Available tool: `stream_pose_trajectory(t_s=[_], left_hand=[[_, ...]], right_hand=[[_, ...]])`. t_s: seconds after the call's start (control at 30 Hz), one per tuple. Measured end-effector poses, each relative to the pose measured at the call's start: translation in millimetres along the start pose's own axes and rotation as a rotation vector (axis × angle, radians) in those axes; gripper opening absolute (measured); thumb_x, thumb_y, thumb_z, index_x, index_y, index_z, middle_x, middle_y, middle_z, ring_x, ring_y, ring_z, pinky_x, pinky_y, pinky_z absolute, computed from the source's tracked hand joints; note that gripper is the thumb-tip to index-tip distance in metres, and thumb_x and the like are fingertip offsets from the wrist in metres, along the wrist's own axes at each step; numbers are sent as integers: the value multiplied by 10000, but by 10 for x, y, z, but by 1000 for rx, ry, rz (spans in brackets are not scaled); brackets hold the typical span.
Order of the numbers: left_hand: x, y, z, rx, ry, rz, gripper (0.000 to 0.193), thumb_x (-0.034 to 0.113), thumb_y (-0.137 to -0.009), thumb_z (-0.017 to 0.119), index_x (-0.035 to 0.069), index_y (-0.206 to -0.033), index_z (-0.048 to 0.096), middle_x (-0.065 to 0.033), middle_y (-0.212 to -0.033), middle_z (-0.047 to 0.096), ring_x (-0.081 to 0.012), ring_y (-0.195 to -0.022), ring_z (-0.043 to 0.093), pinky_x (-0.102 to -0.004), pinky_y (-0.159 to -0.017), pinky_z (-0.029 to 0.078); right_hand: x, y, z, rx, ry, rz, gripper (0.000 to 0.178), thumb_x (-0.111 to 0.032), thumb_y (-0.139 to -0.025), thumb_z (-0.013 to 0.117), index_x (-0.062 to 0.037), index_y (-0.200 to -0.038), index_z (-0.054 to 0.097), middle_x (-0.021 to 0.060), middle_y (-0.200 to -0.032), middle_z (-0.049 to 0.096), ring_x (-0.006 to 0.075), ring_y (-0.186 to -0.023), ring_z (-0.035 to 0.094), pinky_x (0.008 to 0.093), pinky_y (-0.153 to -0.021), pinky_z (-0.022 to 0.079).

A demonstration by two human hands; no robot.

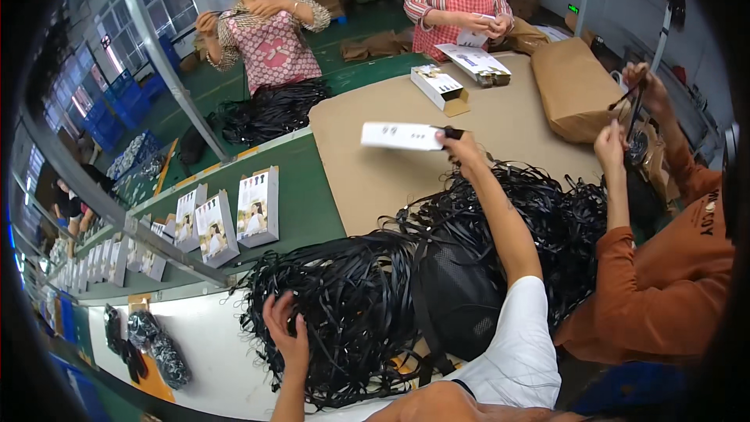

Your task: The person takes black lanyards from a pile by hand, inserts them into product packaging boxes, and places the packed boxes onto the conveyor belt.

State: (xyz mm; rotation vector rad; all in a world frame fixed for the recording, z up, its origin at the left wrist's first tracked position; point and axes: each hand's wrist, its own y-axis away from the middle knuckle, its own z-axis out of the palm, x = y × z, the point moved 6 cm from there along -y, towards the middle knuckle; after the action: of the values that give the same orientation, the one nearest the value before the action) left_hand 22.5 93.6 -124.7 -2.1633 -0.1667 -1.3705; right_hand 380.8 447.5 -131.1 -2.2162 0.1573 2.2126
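Observation:
My right hand (466, 155) is stretched out over the brown cardboard and grips one end of a long white carton (400, 136). Something black shows at that end, beside my thumb; I cannot make out what it is. My left hand (287, 332) is raised with its fingers apart and holds nothing. It hovers at the left edge of a large tangled heap of black straps (344, 289). Between my arms, a black mesh bag or cover (457, 297) lies among the straps.
Printed white cartons (258, 207) stand in a row on the green bench. An open carton (439, 87) lies across the cardboard sheet (359, 172), near a brown paper package (574, 86). A co-worker in orange (656, 289) handles black straps at right; two others work opposite. A metal post (168, 62) rises left.

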Motion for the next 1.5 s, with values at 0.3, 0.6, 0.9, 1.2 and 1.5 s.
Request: stream_pose_trajectory(t_s=[0.3, 0.6, 0.9, 1.2, 1.5], left_hand=[[651, -102, -358, -131, 332, 169, 1152, 359, -541, 839, 33, -1375, 115, -189, -1386, 288, -294, -1279, 307, -407, -1053, 243], [296, 316, -848, 98, 695, -293, 873, 343, -666, 786, 65, -1336, 300, -88, -1221, 436, -192, -1086, 454, -307, -926, 365], [74, 594, -740, 17, 963, -527, 789, 312, -709, 755, 63, -1318, 320, -71, -1175, 494, -186, -1070, 493, -311, -925, 401], [-107, 494, -766, 104, 1104, -573, 762, 338, -720, 737, 34, -1294, 337, -96, -1202, 496, -220, -1092, 510, -368, -931, 427], [-327, 602, -610, 16, 1205, -654, 553, 259, -835, 616, 77, -1280, 342, -72, -1234, 482, -229, -1135, 474, -422, -952, 409]], right_hand=[[-1155, 2254, 1241, -685, -275, 159, 177, -226, -801, 637, -87, -796, 528, -62, -590, 443, 16, -450, 334, 183, -388, 202], [-1566, 2646, 1670, -858, 352, -503, 161, -203, -912, 490, -43, -892, 483, 5, -624, 413, 122, -545, 443, 259, -524, 361], [-1690, 3277, 2252, -1487, 1061, -918, 422, -40, -598, 696, 18, -998, 575, 194, -1012, 568, 343, -966, 555, 394, -809, 466], [-2390, 3096, 1920, -907, 295, -1031, 282, -34, -753, 655, -15, -1031, 609, 99, -1041, 610, 192, -891, 610, 287, -738, 492], [-1407, 2807, 1567, -611, 277, -585, 374, -246, -881, 550, -8, -1166, 503, 84, -973, 583, 125, -740, 561, 240, -616, 458]])
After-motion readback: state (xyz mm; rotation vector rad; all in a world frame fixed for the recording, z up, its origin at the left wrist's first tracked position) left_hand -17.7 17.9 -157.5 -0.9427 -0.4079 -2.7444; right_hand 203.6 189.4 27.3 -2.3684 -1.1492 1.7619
